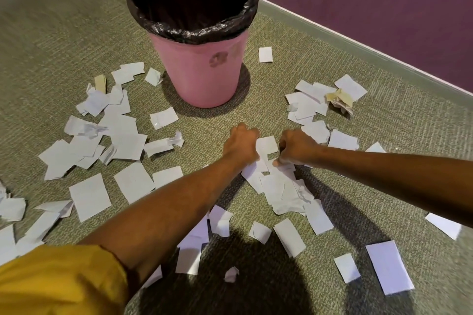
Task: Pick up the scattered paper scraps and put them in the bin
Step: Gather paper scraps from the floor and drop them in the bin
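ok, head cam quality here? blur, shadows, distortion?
Head view: mild motion blur on the carpet at left; a big dark shadow across the bottom; wide-angle bend in the skirting; left hand, right hand and pink bin stay readable.

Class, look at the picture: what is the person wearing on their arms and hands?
The left arm has a yellow sleeve pushed up past the elbow. The right arm shows no sleeve in view. Both hands, left and right, are bare: no gloves, watch or rings visible.

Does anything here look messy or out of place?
Yes. Torn paper scraps lie scattered over the carpet all around the pink bin. One crumpled yellowish wad sits right of it, unlike the flat white pieces.
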Available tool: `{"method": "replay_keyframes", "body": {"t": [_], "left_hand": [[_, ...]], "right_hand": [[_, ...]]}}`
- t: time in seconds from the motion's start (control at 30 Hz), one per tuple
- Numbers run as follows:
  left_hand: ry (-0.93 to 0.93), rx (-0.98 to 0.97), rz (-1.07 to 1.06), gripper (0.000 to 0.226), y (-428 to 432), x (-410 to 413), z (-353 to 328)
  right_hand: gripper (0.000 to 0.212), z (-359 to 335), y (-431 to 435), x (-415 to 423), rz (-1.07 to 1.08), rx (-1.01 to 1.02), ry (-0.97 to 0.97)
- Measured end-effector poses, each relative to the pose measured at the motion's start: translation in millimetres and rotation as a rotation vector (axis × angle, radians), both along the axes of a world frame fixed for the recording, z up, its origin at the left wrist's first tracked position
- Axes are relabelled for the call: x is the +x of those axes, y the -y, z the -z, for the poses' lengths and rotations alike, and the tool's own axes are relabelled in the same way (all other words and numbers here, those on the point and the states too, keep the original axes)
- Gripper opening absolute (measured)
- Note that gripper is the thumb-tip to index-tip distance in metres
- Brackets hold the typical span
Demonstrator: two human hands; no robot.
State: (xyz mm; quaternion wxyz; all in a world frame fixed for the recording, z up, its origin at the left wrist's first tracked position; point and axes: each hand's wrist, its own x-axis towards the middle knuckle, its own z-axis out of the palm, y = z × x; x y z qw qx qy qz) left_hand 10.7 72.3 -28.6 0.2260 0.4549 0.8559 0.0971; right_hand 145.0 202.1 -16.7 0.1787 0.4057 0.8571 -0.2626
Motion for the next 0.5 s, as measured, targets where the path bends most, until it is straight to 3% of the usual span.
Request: {"method": "replay_keyframes", "body": {"t": [0.13, 0.23, 0.5], "left_hand": [[0.076, 0.031, -0.072, 0.063, 0.6, -0.4, 1.7], [0.089, 0.027, -0.101, 0.062, 0.6, -0.1, 1.0], [0.149, 0.029, -0.126, 0.065, 1.0, -3.7, 3.0]], "right_hand": [[0.088, -1.8, 7.7, 6.3, -0.034, 0.032, 0.052], [0.096, 0.9, 16.1, 6.5, -0.039, 0.052, 0.022], [0.063, -0.6, 7.9, 9.2, -0.006, 0.002, -0.031]]}}
